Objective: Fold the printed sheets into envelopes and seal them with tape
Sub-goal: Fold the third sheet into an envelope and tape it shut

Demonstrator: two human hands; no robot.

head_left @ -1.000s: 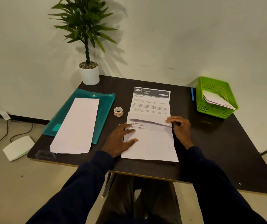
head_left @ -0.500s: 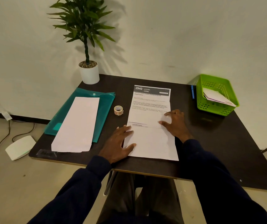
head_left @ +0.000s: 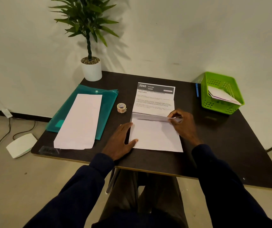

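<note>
A printed sheet (head_left: 155,102) with a dark header lies in the middle of the dark table (head_left: 222,142). Its near part is folded up over itself, blank side up. My left hand (head_left: 121,139) lies flat on the sheet's left edge, fingers spread. My right hand (head_left: 182,123) pinches the right end of the folded flap's edge, which stands slightly off the page. A small roll of tape (head_left: 121,107) sits just left of the sheet. A stack of blank folded sheets (head_left: 80,122) rests to the left.
Under the stack lies a teal plastic folder (head_left: 108,99). A potted plant (head_left: 90,66) stands at the back left corner. A green basket (head_left: 221,92) holding folded papers sits at the back right, with a blue pen (head_left: 197,89) beside it. A white device (head_left: 21,144) lies on the floor.
My right hand went from pressing flat on the fold to pinching the flap's right end, and the flap's edge has lifted. My left hand stays on the sheet's left edge.
</note>
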